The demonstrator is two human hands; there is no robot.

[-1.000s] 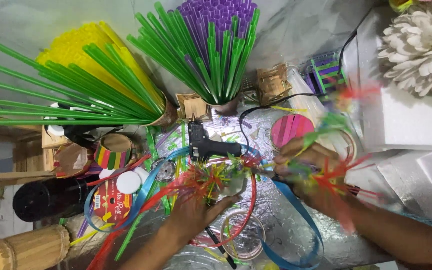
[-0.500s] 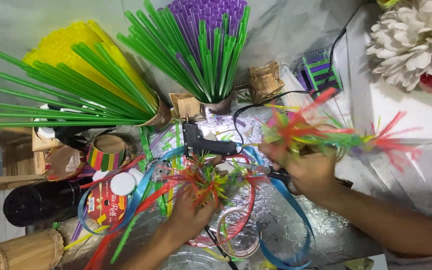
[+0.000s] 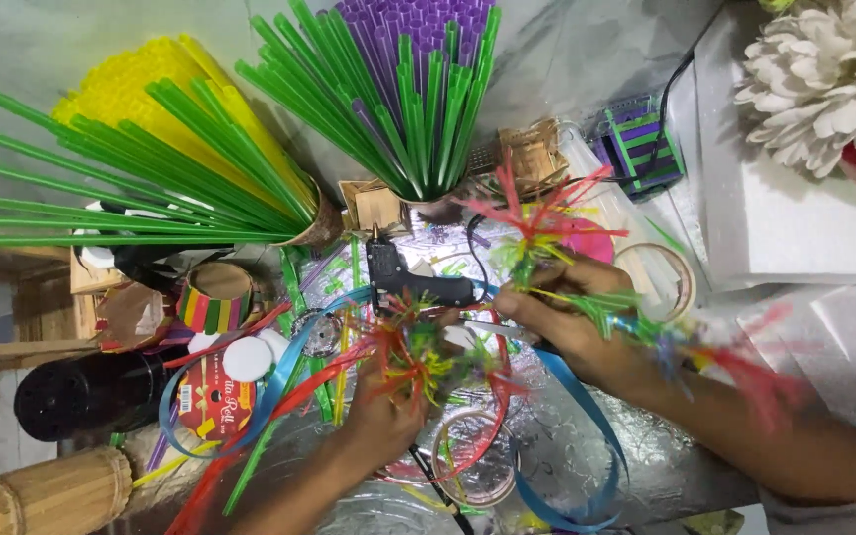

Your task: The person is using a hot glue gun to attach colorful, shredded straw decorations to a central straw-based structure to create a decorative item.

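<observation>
We judge assembly underway: beside the glue gun (image 3: 413, 285), our left hand (image 3: 380, 421) pinches a straw burst (image 3: 410, 357), our right hand (image 3: 587, 332) clasps a frilled straw garland (image 3: 547, 228), needing careful alignment next.

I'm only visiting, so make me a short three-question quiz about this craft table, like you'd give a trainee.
1. True or false: the right hand holds a fringed straw stick.
2. What black tool lies between the hands?
3. The left hand pinches: A) a red and green straw tuft, B) a white flower, C) a bamboo cup?

Key: 1 true. 2 a glue gun. 3 A.
</observation>
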